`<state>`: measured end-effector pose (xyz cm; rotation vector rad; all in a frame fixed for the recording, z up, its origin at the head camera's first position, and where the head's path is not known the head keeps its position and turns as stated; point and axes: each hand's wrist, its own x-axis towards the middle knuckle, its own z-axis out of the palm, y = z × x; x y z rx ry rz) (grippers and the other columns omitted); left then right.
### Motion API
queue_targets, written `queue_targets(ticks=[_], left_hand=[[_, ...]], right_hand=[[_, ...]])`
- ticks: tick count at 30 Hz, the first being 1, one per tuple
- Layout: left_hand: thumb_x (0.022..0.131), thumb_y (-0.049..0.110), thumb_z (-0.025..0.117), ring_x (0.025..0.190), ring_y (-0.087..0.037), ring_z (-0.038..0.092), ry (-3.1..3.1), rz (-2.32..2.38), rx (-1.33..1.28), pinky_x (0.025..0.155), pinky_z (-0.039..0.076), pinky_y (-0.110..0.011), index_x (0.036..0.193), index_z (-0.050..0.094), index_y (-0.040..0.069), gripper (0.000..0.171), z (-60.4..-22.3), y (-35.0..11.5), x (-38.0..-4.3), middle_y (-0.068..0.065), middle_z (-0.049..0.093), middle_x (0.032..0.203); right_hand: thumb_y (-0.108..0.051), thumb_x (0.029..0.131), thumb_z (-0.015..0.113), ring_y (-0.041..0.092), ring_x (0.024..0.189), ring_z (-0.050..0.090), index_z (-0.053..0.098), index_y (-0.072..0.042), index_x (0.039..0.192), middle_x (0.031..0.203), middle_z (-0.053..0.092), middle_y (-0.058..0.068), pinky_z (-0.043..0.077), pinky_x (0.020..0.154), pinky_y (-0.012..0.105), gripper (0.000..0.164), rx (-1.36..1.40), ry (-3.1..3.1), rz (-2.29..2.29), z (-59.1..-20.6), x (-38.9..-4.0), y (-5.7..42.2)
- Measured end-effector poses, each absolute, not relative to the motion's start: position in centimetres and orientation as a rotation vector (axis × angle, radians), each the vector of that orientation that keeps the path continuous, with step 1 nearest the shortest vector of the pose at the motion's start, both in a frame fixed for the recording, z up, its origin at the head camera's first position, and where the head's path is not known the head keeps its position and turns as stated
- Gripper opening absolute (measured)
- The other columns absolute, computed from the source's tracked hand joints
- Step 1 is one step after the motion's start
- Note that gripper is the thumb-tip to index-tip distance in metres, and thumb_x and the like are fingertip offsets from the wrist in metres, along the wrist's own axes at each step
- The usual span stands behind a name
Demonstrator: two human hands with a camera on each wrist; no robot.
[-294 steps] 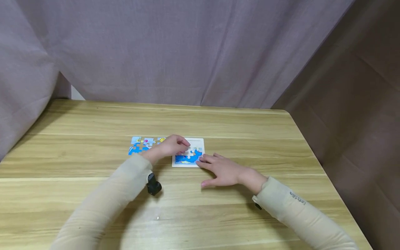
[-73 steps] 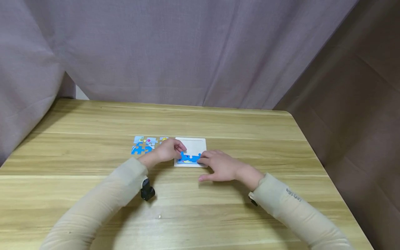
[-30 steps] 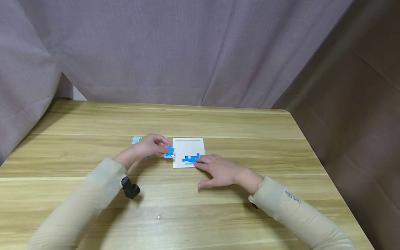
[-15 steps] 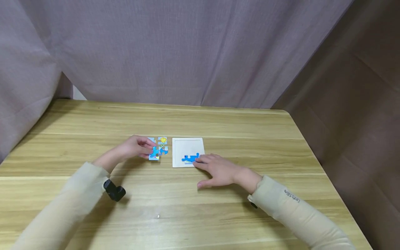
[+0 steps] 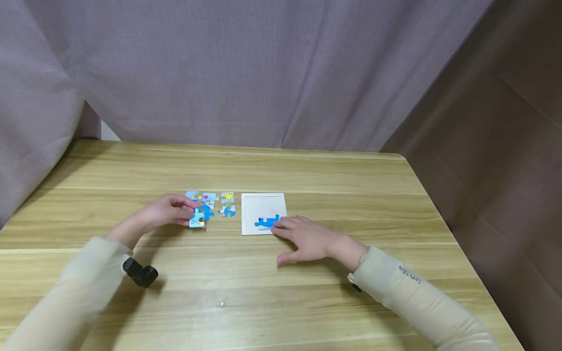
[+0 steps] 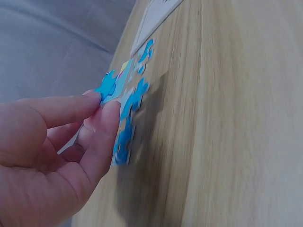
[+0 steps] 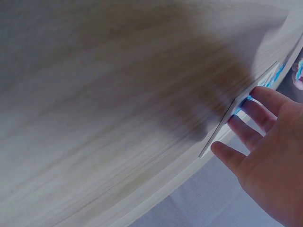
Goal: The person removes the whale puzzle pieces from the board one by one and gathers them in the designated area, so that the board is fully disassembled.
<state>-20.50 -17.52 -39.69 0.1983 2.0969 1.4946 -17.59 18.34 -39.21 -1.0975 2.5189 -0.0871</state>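
My left hand (image 5: 162, 213) pinches a light-blue jigsaw piece (image 5: 197, 218) between thumb and fingers, just above the table at the left end of the loose pieces. In the left wrist view the blue piece (image 6: 107, 86) sticks out past the fingertips. A square white puzzle tray (image 5: 262, 206) lies to the right. Joined blue pieces (image 5: 266, 223) sit along its bottom, partly hidden by my right hand (image 5: 309, 240). That hand lies with fingers spread, fingertips at the tray's lower right edge and over the pieces, thumb out on the wood.
Loose jigsaw pieces lie in two rows left of the tray, among them a sun piece (image 5: 228, 197), a pale-blue piece (image 5: 210, 197) and a blue piece (image 5: 227, 211). The wooden table (image 5: 281, 302) ends at a grey curtain (image 5: 246, 73) behind.
Pieces have come out of the tray, whose upper part is now bare. My left hand has carried the pinched piece leftward from the tray to the loose pieces. My right hand has stayed almost still.
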Motion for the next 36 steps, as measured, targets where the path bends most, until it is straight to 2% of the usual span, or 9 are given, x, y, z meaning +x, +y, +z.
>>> queue_targets(ticks=[9,17,20,29,36], left_hand=[[0.092,0.003,0.053,0.081,-0.003,0.059,2.063,1.444,0.197,0.078,0.056,-0.024,0.124,0.044,-0.019,0.04,-40.2,-19.3,-20.0,0.002,0.061,0.096],[0.092,0.006,0.055,0.085,-0.005,0.062,2.161,1.372,0.173,0.082,0.055,-0.029,0.121,0.048,-0.017,0.038,-40.5,-19.5,-19.9,-0.015,0.063,0.109],[0.091,0.006,0.056,0.084,-0.007,0.062,2.201,1.349,0.162,0.082,0.056,-0.03,0.12,0.049,-0.016,0.037,-40.6,-19.5,-19.9,-0.016,0.062,0.107],[0.091,0.007,0.057,0.079,-0.009,0.06,2.272,1.312,0.13,0.077,0.056,-0.028,0.116,0.051,-0.014,0.033,-40.7,-19.3,-19.9,-0.006,0.06,0.092],[0.09,0.008,0.058,0.079,-0.009,0.059,2.301,1.278,0.098,0.075,0.056,-0.027,0.115,0.052,-0.014,0.033,-40.5,-19.1,-19.9,-0.006,0.06,0.091]], right_hand=[[-0.065,0.083,0.052,0.026,0.142,0.024,0.034,-0.014,0.145,0.152,0.031,0.006,0.018,0.117,0.043,0.082,-1.091,2.515,-0.082,-39.2,-17.6,18.4],[-0.064,0.084,0.051,0.027,0.142,0.023,0.033,-0.013,0.146,0.152,0.03,0.006,0.018,0.117,0.043,0.083,-1.09,2.51,-0.088,-39.1,-17.5,18.4],[-0.064,0.084,0.051,0.027,0.142,0.023,0.033,-0.013,0.146,0.152,0.03,0.006,0.018,0.117,0.043,0.083,-1.094,2.511,-0.093,-39.1,-17.6,18.5],[-0.065,0.084,0.051,0.027,0.142,0.024,0.033,-0.012,0.145,0.151,0.031,0.007,0.02,0.117,0.044,0.083,-1.115,2.513,-0.093,-39.1,-17.6,18.5],[-0.064,0.084,0.052,0.028,0.141,0.025,0.034,-0.011,0.145,0.151,0.032,0.008,0.02,0.116,0.044,0.082,-1.121,2.517,-0.113,-39.1,-17.6,18.5]])
